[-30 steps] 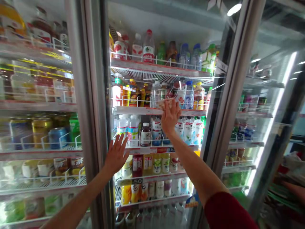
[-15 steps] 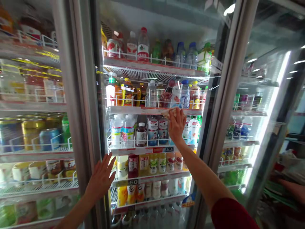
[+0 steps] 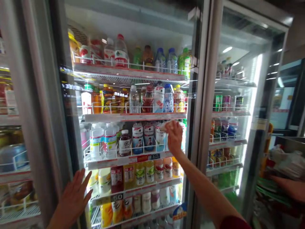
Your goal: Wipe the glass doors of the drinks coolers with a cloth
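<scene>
My right hand [image 3: 174, 136] presses a small pale cloth [image 3: 165, 126] against the glass door [image 3: 133, 105] of a drinks fridge, level with the shelf of white-labelled bottles [image 3: 149, 136]. Its fingers are closed on the cloth. My left hand [image 3: 74, 196] lies flat with fingers spread on the lower left of the same door, beside the grey door frame [image 3: 59, 127]. Behind the glass stand several shelves of bottles and cans.
Another glass-door fridge [image 3: 228, 127] stands to the right, and one with cans [image 3: 11, 156] to the left. At the far right another person's hand [image 3: 289, 187] reaches over piled goods [image 3: 288, 163].
My right hand has slid the cloth down the glass, from the upper shelf's edge to the shelf below. My left hand has dropped lower and leftward. The view has shifted right.
</scene>
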Tool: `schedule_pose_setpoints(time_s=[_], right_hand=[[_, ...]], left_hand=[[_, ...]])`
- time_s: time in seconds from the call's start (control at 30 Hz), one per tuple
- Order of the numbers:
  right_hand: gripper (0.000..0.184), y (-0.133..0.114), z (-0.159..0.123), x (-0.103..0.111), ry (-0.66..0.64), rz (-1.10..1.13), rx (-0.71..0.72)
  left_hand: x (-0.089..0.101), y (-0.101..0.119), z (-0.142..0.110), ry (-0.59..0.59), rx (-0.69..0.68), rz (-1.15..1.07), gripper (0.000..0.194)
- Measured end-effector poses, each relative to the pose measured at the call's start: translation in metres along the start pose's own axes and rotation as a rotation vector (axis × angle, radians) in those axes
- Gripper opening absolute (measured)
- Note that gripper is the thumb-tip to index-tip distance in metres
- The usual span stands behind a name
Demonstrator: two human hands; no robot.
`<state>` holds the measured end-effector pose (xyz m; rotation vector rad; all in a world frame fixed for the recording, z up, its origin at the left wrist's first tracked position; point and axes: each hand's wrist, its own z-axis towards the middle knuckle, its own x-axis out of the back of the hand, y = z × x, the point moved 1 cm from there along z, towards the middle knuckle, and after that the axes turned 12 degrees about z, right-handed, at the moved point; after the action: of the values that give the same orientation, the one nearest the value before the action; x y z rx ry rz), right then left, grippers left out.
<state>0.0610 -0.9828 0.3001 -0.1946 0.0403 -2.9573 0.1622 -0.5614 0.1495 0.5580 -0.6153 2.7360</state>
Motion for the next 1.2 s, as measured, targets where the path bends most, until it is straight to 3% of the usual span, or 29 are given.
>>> schedule_pose_setpoints(time_s=[0.07, 0.13, 0.2, 0.27, 0.33, 0.4, 0.47, 0.57, 0.63, 0.7, 0.8, 0.83, 0.9, 1.0, 1.07, 1.1, 1.13, 1.2], right_hand=[[0.047, -0.018, -0.057, -0.004, -0.242, 0.03, 0.227], [0.044, -0.018, -0.108, -0.001, -0.456, 0.061, 0.476], [0.044, 0.006, -0.117, 0.009, -0.518, 0.05, 0.529], [0.045, 0.045, -0.081, 0.023, -0.316, -0.026, 0.29], [0.045, 0.079, -0.037, 0.038, 0.089, -0.115, -0.127], [0.046, 0.083, -0.024, 0.04, 0.27, -0.08, -0.295], [0.048, 0.053, -0.054, 0.03, 0.302, -0.071, -0.324], [0.054, -0.021, -0.134, 0.001, 0.316, -0.086, -0.344], [0.057, -0.061, -0.164, -0.021, 0.353, -0.069, -0.372], [0.06, -0.087, -0.159, -0.042, 0.377, -0.076, -0.406], [0.061, -0.133, -0.126, -0.075, 0.338, -0.093, -0.448], [0.06, -0.157, -0.12, -0.087, 0.277, -0.095, -0.46], [0.059, -0.213, -0.126, -0.112, -0.054, -0.095, -0.451], [0.058, -0.278, -0.158, -0.129, -0.572, 0.014, -0.044], [0.051, -0.281, -0.169, -0.116, -0.705, 0.067, 0.206], [0.046, -0.269, -0.167, -0.103, -0.672, 0.052, 0.224], [0.042, -0.25, -0.159, -0.09, -0.608, 0.021, 0.194], [0.044, -0.208, -0.135, -0.068, -0.319, -0.117, -0.152]], left_hand=[[-0.001, 0.0, -0.001, -0.006, 0.007, 0.003, 0.065], [0.0, 0.0, -0.002, -0.015, 0.032, -0.018, 0.064], [0.001, -0.001, -0.003, -0.015, 0.036, -0.045, 0.065], [0.001, -0.002, -0.002, -0.018, 0.023, -0.068, 0.066], [0.001, -0.004, -0.002, -0.019, 0.009, -0.077, 0.066], [0.001, -0.004, -0.004, -0.018, -0.003, -0.084, 0.067], [0.001, -0.003, -0.009, -0.019, -0.02, -0.11, 0.068], [0.005, -0.001, -0.02, -0.03, -0.051, -0.177, 0.066], [0.009, -0.001, -0.027, -0.024, -0.063, -0.206, 0.06], [0.014, -0.007, -0.032, -0.028, -0.097, -0.216, 0.054], [0.015, -0.026, -0.038, -0.032, -0.209, -0.204, 0.046], [0.013, -0.035, -0.04, -0.023, -0.248, -0.198, 0.045], [0.005, -0.053, -0.047, 0.014, -0.331, -0.191, 0.046], [-0.009, -0.075, -0.059, 0.042, -0.445, -0.195, 0.052], [-0.014, -0.083, -0.066, 0.046, -0.481, -0.192, 0.054], [-0.015, -0.086, -0.069, 0.044, -0.491, -0.186, 0.054], [-0.014, -0.088, -0.07, 0.04, -0.502, -0.179, 0.054], [-0.012, -0.089, -0.072, 0.022, -0.526, -0.167, 0.054]])
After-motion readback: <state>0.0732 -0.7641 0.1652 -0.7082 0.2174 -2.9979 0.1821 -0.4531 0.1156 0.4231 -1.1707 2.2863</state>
